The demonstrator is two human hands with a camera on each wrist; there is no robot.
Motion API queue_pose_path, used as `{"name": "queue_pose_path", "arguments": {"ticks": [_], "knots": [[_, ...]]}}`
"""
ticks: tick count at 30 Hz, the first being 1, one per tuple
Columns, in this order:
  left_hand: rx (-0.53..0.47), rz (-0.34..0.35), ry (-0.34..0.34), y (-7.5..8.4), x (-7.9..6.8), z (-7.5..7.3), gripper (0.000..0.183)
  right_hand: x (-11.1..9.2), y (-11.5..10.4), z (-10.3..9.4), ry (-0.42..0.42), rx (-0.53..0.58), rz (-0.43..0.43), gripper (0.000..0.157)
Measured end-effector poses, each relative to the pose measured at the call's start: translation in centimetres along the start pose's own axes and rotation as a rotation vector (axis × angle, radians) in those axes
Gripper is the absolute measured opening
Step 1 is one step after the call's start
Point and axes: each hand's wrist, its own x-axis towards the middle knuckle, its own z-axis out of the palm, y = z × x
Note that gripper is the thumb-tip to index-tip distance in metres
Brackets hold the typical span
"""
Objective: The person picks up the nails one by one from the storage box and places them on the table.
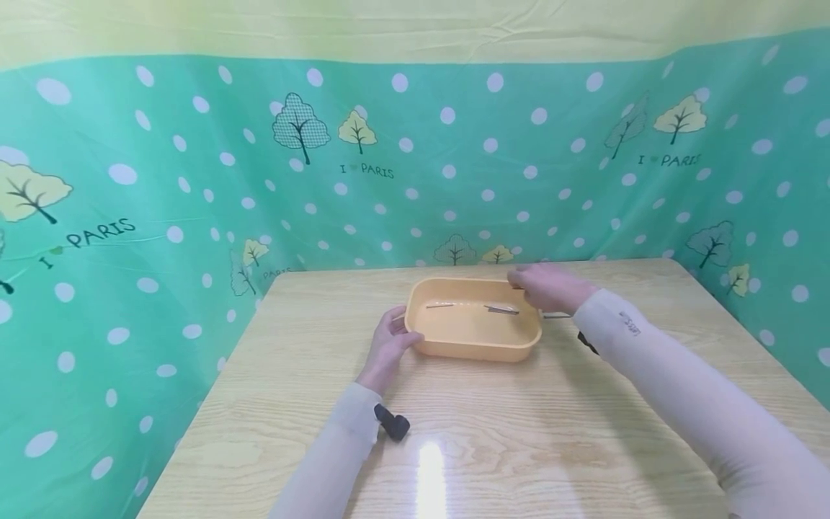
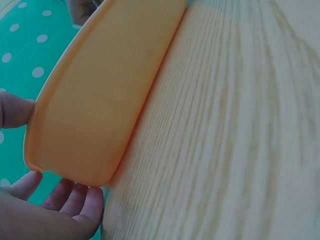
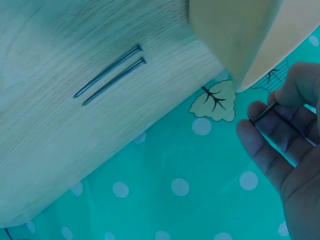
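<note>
A shallow orange plastic basin (image 1: 476,352) sits on the wooden table. My left hand (image 1: 389,346) holds its left end, thumb near the front corner and fingers along the outer wall. In the left wrist view, the fingertips of my left hand (image 2: 60,210) meet the basin's end wall (image 2: 100,110). Over the back right corner of the basin, my right hand (image 1: 551,286) pinches a nail (image 3: 263,114) between thumb and fingers. Thin metal nails (image 1: 502,310) lie inside the basin. Two more long nails (image 3: 114,81) lie side by side on the table, right of the basin.
The light wood table (image 1: 311,432) ends at a green dotted curtain (image 1: 447,173) behind and on both sides. A black strap mount (image 1: 392,423) is on the left wrist, and another (image 1: 587,343) shows under the right sleeve.
</note>
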Motion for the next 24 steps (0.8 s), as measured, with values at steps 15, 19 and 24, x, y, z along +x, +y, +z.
{"name": "queue_pose_path", "arguments": {"ticks": [15, 19, 24], "knots": [[0.016, -0.042, -0.059, 2.1, -1.3, -0.1, 0.08, -1.7, 1.8, 0.8, 0.059, -0.036, -0.044, 0.023], [0.014, -0.031, -0.057, 2.9, -2.1, 0.2, 0.078, -2.2, 2.3, 1.1, 0.039, -0.017, -0.003, 0.027], [0.004, -0.028, -0.055, 2.9, -2.1, 0.2, 0.077, -2.7, 2.8, 1.3, 0.046, -0.028, 0.011, 0.03]]}}
